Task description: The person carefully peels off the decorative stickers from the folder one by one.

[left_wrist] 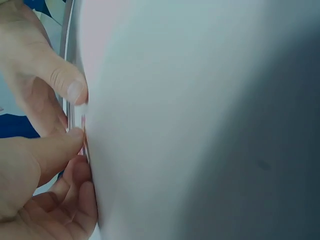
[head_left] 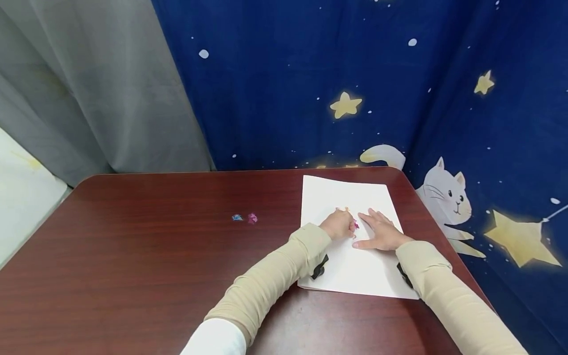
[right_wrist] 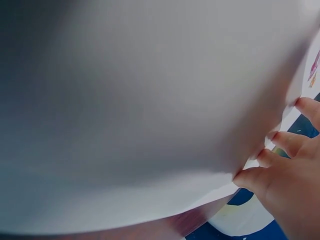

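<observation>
We see the left hand [head_left: 338, 225] curled over the white paper [head_left: 355, 276], thumb and finger close to the small magenta patch [head_left: 356, 224] near the paper's middle, though we cannot tell whether they pinch anything. The right hand [head_left: 379, 234] grasps nothing, its fingers spread on the paper just beside that patch. Well to their left, we see a blue scrap [head_left: 237, 217] and a pink scrap [head_left: 252, 218] on the reddish-brown table [head_left: 155, 276].

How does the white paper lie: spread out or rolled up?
Spread out: in the head view, the white paper lies broad on the table, with the right hand resting on it.
</observation>
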`<state>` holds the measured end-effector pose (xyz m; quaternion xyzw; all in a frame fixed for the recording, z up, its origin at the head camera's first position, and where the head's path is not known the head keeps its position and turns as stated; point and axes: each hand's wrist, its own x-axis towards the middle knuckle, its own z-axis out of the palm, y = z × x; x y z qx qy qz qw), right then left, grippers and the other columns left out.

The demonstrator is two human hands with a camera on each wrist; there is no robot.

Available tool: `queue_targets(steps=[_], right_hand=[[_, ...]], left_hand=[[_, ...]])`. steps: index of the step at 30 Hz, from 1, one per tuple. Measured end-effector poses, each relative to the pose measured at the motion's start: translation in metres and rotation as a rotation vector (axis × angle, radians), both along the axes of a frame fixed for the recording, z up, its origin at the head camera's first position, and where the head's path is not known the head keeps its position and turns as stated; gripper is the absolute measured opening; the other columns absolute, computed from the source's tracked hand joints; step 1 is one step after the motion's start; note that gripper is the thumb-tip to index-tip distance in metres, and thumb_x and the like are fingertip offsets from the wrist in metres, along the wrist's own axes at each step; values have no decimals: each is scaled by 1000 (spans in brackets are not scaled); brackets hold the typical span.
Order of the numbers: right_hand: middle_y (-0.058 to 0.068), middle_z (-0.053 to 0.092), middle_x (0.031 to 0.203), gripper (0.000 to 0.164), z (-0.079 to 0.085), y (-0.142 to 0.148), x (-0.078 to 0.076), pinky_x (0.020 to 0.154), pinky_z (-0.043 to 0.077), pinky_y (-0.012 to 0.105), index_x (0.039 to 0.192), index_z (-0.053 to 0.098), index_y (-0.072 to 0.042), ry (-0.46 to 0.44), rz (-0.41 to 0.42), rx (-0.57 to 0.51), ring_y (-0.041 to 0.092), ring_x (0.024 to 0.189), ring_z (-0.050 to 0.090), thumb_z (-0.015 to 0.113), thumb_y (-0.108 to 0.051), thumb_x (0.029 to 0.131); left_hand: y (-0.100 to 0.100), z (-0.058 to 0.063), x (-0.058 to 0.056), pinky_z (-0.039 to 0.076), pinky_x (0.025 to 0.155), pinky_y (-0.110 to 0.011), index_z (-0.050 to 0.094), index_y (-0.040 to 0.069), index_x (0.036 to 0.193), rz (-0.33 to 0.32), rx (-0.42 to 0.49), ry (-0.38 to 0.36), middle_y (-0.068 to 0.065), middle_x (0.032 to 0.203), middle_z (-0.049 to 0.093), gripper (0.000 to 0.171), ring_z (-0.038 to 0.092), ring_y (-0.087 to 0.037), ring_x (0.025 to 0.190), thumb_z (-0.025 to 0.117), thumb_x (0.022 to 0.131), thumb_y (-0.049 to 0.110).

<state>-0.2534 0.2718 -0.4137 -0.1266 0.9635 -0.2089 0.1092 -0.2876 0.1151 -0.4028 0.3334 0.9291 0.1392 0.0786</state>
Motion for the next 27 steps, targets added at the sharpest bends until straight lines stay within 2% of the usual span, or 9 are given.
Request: queue_targets(steps=[4,9,14,19,23,27], right_hand=[[33,13,138,94,2,-2,0,94,10,63,134,29,3,-6,-6,-3,49,125,8,69,-50,67],[33,13,138,94,4,-1,0,94,10,64,134,29,4,-2,-13,7,49,125,8,69,-49,68],[33,13,138,93,1,-1,-1,93,10,65,134,30,4,2,-7,5,49,125,8,69,-49,68],[33,12,138,94,0,0,0,92,9,66,134,29,3,-6,-12,4,50,125,7,69,-50,68],[33,10,139,95,0,-1,0,93,7,65,135,28,3,-23,-17,5,49,125,5,68,-51,68],[33,11,139,94,1,-1,0,93,8,66,134,28,3,-19,-13,2,49,125,6,68,-50,68]], left_hand=[[2,0,0,36,90,-22,65,13,71,22,-19,5,8,64,57,9,49,-6,66,70,75,19],[2,0,2,39,76,-19,65,13,71,10,4,17,9,64,54,9,50,-6,67,69,76,18],[0,-1,3,40,74,-19,63,13,71,19,32,0,9,64,55,9,51,-6,66,69,77,17],[-1,-2,3,39,78,-20,62,14,70,24,49,2,10,63,54,10,50,-6,68,69,76,17],[-2,-4,4,36,87,-21,61,14,69,28,69,4,11,60,51,12,49,-5,67,71,74,18],[-3,-5,3,29,96,-22,61,13,69,38,99,-20,9,60,53,11,50,-5,67,71,74,15]])
